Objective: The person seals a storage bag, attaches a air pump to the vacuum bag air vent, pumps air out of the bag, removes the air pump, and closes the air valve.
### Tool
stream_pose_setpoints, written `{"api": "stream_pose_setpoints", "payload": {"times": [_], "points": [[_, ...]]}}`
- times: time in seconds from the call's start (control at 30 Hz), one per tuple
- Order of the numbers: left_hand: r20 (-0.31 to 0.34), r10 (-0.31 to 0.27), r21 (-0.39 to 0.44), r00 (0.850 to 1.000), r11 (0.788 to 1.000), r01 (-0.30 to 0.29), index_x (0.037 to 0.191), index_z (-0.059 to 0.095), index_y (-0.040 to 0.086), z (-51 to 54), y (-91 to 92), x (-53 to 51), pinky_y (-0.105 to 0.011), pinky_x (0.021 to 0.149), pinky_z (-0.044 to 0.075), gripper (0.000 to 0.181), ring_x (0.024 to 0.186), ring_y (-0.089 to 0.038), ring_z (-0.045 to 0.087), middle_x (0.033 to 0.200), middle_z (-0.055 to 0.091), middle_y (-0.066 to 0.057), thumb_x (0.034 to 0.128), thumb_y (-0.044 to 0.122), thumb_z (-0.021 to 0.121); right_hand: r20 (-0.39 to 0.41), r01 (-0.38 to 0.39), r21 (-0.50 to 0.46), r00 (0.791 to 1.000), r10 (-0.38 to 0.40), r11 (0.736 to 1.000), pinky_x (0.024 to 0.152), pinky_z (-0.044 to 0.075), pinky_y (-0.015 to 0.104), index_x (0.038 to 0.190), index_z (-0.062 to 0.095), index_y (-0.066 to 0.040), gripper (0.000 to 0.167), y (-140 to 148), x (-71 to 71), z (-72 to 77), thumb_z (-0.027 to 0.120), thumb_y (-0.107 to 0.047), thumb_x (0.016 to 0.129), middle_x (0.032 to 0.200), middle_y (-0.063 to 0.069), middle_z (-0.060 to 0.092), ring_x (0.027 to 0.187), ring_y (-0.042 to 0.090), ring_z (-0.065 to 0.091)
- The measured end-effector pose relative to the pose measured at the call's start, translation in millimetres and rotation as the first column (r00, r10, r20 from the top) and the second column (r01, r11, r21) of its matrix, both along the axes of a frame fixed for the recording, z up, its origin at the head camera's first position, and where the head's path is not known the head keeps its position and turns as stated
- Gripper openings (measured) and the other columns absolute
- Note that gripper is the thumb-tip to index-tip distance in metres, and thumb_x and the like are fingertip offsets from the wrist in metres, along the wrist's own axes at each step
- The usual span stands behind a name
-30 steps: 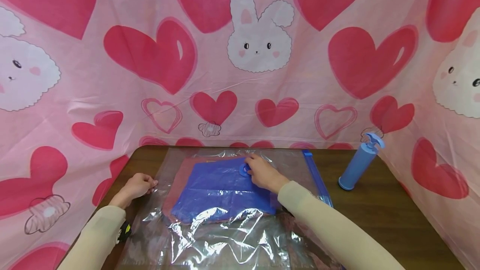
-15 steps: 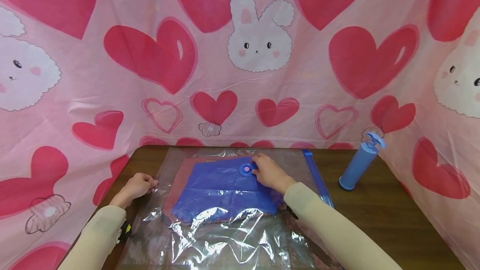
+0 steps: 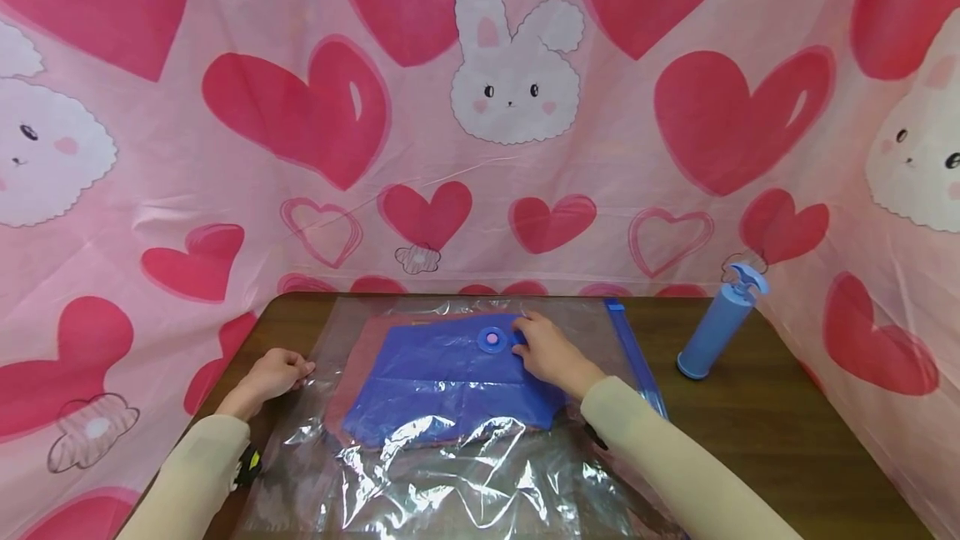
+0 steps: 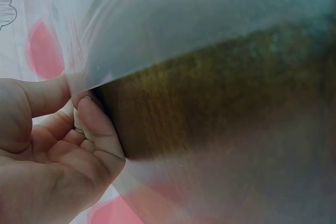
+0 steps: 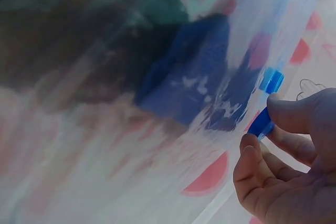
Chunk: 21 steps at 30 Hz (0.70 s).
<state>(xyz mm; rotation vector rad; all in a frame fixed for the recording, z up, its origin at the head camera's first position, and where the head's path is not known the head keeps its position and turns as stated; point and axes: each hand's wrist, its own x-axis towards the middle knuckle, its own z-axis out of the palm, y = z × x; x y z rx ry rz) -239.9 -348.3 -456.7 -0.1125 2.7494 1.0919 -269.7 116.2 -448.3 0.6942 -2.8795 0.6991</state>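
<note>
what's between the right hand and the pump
In the head view, from the right hand to the pump: a see-through stretch of the bag, its blue strip, then bare table.

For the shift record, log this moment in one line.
left hand: pinches edge of clear zip bag; right hand: holds blue cap; valve: uncapped; blue hand pump: on table

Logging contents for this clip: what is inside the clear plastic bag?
Through the clear bag, a blue item shows, lying over a reddish item visible mainly at left. The blue item hides the reddish item's middle; the right sleeve hides part of the bag.
</note>
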Motion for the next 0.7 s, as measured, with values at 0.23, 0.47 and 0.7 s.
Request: {"api": "stream_pose_setpoints", "payload": {"times": [0.23, 0.47, 0.7], "points": [[-0.008, -0.006, -0.007, 1.000, 1.000, 0.006, 0.078, 0.066, 0.001, 0.9, -0.8, -0.1, -0.036, 0.068, 0.042, 0.031, 0.075, -0.023, 0.053, 0.073, 0.057, -0.004, 0.1052, 0.014, 0.061, -0.006, 0.022, -0.006, 1.000, -0.022, 1.000, 0.096, 0.056, 0.053, 0.118, 0.070, 0.004, 0.029, 13.9, 9.1, 2.3, 0.080, -0.004, 0.093, 0.111, 0.021, 0.066, 0.103, 0.038, 0.068], [-0.003, -0.004, 0.002, 1.000, 1.000, 0.004, 0.078, 0.065, 0.001, -0.3, -1.0, 1.5, -0.036, 0.067, 0.041, 0.031, 0.075, -0.023, 0.052, 0.073, 0.056, -0.004, 0.1058, 0.013, 0.060, -0.025, 0.032, -0.020, 0.999, -0.032, 0.999, 0.093, 0.057, 0.053, 0.120, 0.071, 0.005, 0.031, 29.4, 16.6, 1.0, 0.081, -0.003, 0.091, 0.108, 0.020, 0.065, 0.098, 0.036, 0.068], [0.002, -0.004, 0.006, 1.000, 1.000, 0.004, 0.078, 0.065, 0.000, -0.7, 0.6, 1.9, -0.036, 0.066, 0.040, 0.031, 0.073, -0.022, 0.051, 0.071, 0.054, -0.004, 0.1058, 0.012, 0.060, -0.036, 0.049, -0.028, 0.998, -0.050, 0.998, 0.091, 0.057, 0.053, 0.125, 0.069, 0.008, 0.038, 43.8, 23.6, -2.4, 0.081, -0.002, 0.091, 0.107, 0.020, 0.065, 0.097, 0.037, 0.068]]}}
